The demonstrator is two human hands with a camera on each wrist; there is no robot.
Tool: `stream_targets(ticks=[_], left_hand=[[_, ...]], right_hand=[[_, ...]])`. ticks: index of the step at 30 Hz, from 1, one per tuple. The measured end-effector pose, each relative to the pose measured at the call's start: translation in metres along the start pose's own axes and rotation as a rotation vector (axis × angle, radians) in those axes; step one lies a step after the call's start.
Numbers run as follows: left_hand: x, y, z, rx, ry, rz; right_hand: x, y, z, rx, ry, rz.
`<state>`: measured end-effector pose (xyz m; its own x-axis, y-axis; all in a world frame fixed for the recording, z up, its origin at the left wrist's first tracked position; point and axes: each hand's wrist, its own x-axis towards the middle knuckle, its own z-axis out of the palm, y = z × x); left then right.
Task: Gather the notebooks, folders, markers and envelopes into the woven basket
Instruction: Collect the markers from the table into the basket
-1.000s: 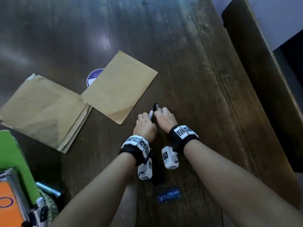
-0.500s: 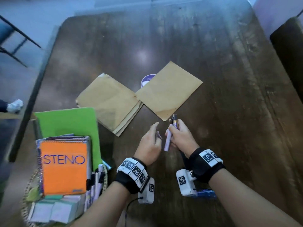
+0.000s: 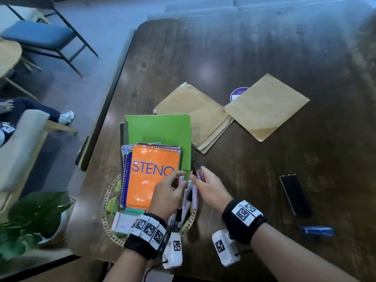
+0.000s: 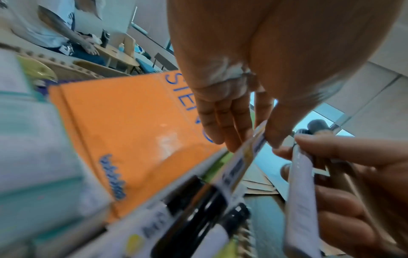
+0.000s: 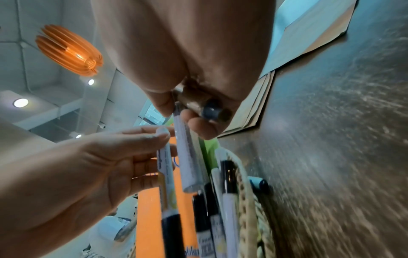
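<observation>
The woven basket stands near the table's front left corner. It holds an orange STENO notebook, a green folder and several markers along its right side. My left hand pinches a white marker by its top, black cap down, over those markers. My right hand, just right of it, grips a white marker and a gold dark-ended marker. A stack of brown envelopes and a single brown envelope lie on the table beyond the basket.
A blue marker lies on the dark wooden table to my right, and a black phone beyond it. A purple sticker shows between the envelopes. A plant, chairs and a seated person are left of the table.
Both hands lifted the markers from the middle of the table and carried them left to the basket's right side. The view swung left, bringing the basket fully into sight.
</observation>
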<state>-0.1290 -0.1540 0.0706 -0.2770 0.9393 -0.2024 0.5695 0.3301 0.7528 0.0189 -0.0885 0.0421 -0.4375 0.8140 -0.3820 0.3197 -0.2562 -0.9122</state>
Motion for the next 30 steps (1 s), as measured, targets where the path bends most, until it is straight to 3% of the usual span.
stream_targets(ticks=[4, 9, 20, 24, 30], left_hand=[[-0.013, -0.031, -0.02, 0.069, -0.157, -0.043], [-0.022, -0.056, -0.018, 0.2, -0.305, -0.047], [-0.027, -0.072, -0.008, 0.153, -0.25, 0.087], [-0.025, -0.073, -0.011, 0.135, -0.181, 0.133], [-0.024, -0.062, -0.018, 0.064, -0.261, 0.161]], right_hand=[[-0.014, 0.008, 0.033, -0.079, -0.068, 0.017], [-0.03, 0.023, 0.062, -0.088, -0.052, 0.11], [-0.055, 0.018, 0.086, -0.304, 0.069, 0.115], [-0.055, 0.019, 0.095, -0.285, 0.063, 0.169], [-0.058, 0.018, 0.107, -0.181, 0.094, 0.13]])
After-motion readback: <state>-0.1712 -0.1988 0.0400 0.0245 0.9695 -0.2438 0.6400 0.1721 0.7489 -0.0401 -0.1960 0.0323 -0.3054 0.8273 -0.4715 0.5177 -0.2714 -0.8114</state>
